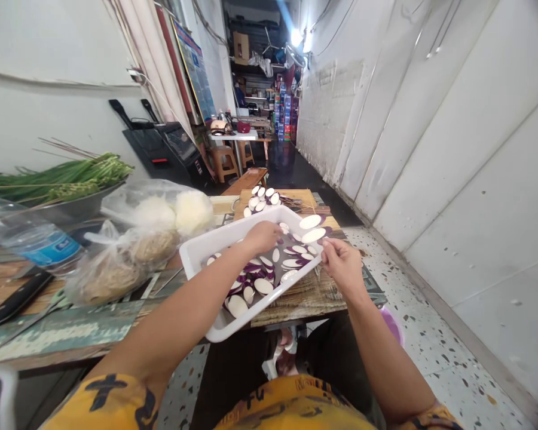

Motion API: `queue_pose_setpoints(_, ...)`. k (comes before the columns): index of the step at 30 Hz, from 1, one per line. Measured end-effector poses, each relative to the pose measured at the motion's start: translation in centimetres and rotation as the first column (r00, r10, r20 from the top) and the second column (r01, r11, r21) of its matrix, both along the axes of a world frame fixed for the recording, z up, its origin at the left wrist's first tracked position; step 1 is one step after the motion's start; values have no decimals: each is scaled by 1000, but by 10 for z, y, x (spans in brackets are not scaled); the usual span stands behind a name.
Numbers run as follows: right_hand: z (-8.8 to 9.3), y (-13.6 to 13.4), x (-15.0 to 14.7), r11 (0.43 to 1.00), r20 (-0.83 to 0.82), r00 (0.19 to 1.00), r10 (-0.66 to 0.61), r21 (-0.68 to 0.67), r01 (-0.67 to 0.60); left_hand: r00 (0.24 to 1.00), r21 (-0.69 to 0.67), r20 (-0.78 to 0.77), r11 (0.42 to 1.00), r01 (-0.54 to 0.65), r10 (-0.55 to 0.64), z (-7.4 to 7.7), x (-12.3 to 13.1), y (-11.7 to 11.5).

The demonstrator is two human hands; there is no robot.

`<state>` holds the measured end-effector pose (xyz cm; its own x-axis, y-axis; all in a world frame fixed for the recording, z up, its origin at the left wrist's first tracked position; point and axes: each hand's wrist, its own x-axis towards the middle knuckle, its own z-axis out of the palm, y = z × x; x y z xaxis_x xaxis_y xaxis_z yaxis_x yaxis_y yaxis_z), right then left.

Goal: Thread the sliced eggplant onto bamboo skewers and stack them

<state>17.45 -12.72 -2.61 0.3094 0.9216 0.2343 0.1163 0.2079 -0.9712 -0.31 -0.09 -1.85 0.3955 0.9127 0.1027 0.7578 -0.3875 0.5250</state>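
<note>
A white plastic tray (197, 251) rests on the table, filled with several oval eggplant slices (263, 285), white with purple skin. My left hand (262, 236) reaches into the tray with its fingers curled down among the slices. My right hand (341, 263) is at the tray's right rim, fingers pinched on a thin skewer that carries two slices (311, 228) above the tray. More skewered slices (262, 200) lie on the wooden board (302, 196) behind the tray.
On the left of the table are clear bags of noodles (130, 257), a water bottle (31, 236), a black-handled knife (15, 298) and a metal bowl of green stalks (58, 179). A white wall runs along the right; stools and a table stand far down the passage.
</note>
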Motion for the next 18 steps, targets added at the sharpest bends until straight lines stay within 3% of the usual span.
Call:
queue_pose_setpoints(6, -2, -8, 1, 999, -69, 997, 35, -27, -37, 951, -7, -307, 999, -50, 45, -14, 2, 2)
queue_pose_setpoints(11, -3, -17, -2, 990, -134, 985, 108, -71, -119, 919, -120, -382, 991, 52, -95, -3, 0, -3)
queue_pose_setpoints(13, -4, -20, -3, 986, -152, 981, 123, -95, -138, 960, -155, -262, 986, 57, -97, 5, -2, -4)
queue_pose_setpoints(15, -4, -22, -2, 983, -155, 979, 134, -106, -151, 1000, -266, 7, 964, 23, -22, 13, -4, -4)
queue_pose_setpoints(16, -5, -23, -3, 981, -151, 978, 142, -109, -159, 983, -365, 177, 931, 31, 37, 15, -4, -4)
queue_pose_setpoints(18, -7, -24, -4, 976, -139, 976, 165, -119, -182, 856, -553, 489, 819, 155, 169, 19, -3, -5)
